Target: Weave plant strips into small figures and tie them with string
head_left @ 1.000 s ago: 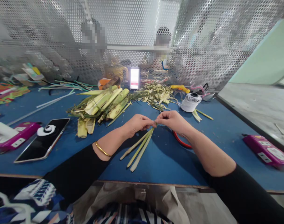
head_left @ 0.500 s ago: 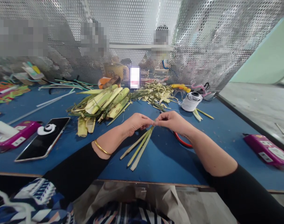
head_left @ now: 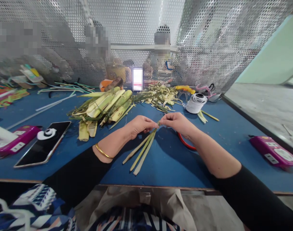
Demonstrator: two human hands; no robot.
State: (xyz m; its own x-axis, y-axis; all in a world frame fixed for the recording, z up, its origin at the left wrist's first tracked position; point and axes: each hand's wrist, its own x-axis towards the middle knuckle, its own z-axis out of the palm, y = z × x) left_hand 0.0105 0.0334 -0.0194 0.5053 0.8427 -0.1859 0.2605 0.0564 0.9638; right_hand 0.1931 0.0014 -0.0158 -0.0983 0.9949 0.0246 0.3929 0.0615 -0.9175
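Several pale green strips of plant leaf (head_left: pixel 144 150) fan out toward me on the blue table (head_left: pixel 170 170), joined at their far end. My left hand (head_left: pixel 143 125) pinches that joined end between thumb and fingers. Just to its right, my right hand (head_left: pixel 174 122) is closed in a pinch at the tip of the same bundle, fingertips almost touching the left ones. Whatever fine detail lies between the fingertips is too small to make out. Under my right wrist shows the red handle (head_left: pixel 186 142) of a tool, mostly hidden by the arm.
Beyond my left hand lies a pile of thick leaf pieces (head_left: pixel 105 106), with shredded scraps (head_left: pixel 161 95) to its right. A cone of white thread (head_left: pixel 196 103) stands at the back right. A phone (head_left: pixel 44 144) and purple power strips (head_left: pixel 273 150) flank me. Perforated panels (head_left: pixel 137 29) close off the back.
The view has shifted slightly. Both hands stay pinched at the bundle's joined end, with the right fingers a little changed in position; the strips lie much as before.
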